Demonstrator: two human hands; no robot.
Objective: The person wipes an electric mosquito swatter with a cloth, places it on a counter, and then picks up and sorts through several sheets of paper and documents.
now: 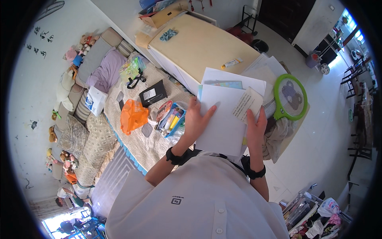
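Between my two hands is a stack of white paper sheets (pixel 222 119), held up in front of my body. My left hand (pixel 197 119) is on the left edge, its thumb lying over the top sheet. My right hand (pixel 256 127) grips the right side, with the thumb at the lower end of a small printed slip (pixel 246 104) that lies slanted on the stack. A light blue patterned sheet (pixel 228 84) sticks out behind the top sheet. A further white sheet shows behind that one. The fingers under the stack are hidden.
A beige-topped cabinet (pixel 194 38) beyond the stack carries an ointment tube (pixel 232 63) and a crumpled blue cloth (pixel 168 35). Right of it lies a green electric swatter (pixel 290 97). The cloth-covered table at left holds a blue basket (pixel 178 122) and an orange bag (pixel 133 116). A person (pixel 73 192) sits far left.
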